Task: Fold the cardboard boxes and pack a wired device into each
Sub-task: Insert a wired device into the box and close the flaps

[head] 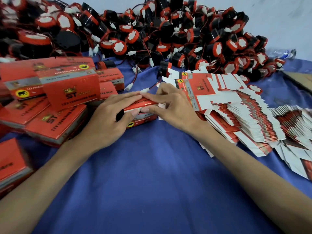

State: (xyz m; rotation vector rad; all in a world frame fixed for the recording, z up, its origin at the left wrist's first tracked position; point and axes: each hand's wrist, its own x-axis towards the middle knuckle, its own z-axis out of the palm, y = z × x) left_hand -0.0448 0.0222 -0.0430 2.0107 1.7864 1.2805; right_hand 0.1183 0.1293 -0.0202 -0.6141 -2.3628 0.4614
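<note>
A small red cardboard box [142, 118] with a yellow elephant logo lies on the blue cloth [152, 174] at the centre. My left hand [111, 119] holds its left end, thumb on the front and fingers laid over the top flap. My right hand [170, 105] grips the right end, fingers over the top and thumb at the front edge. A black part shows at the box's left end under my left thumb. A white connector [145, 90] on a red wire lies just beyond my fingertips. What the box holds is hidden.
Folded red boxes [67, 92] are stacked at the left. A fanned stack of flat box blanks [236, 112] lies at the right. A big heap of black and red wired devices [152, 34] fills the back. A plastic bottle [282, 54] lies at far right.
</note>
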